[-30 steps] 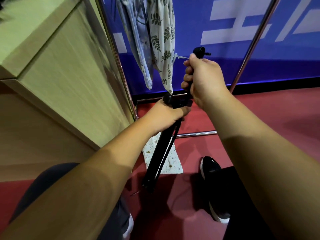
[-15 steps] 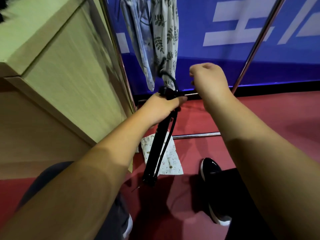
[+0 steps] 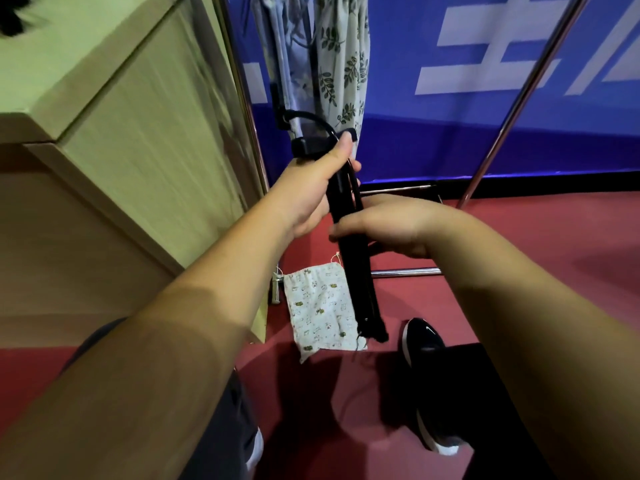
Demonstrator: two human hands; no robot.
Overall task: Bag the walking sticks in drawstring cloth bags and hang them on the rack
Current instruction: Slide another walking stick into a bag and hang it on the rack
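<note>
A folded black walking stick (image 3: 356,285) points down toward the floor, its handle and wrist strap at the top. My left hand (image 3: 311,188) grips it just below the handle. My right hand (image 3: 384,223) wraps around the shaft a little lower. A small white printed drawstring bag (image 3: 318,306) lies flat on the red floor under the stick's tip. Two filled cloth bags, one leaf-patterned (image 3: 341,64), hang from the metal rack (image 3: 242,98) behind the stick.
A light wooden cabinet (image 3: 114,133) stands close on the left. The rack's chrome poles (image 3: 512,109) and floor bars (image 3: 405,271) cross the space ahead. A blue banner wall backs the scene. My black shoe (image 3: 424,344) rests on the red floor at the right.
My right hand left the upper section of the stick and dropped to the shaft below my left hand. The stick is now collapsed shorter, and its tip swung right.
</note>
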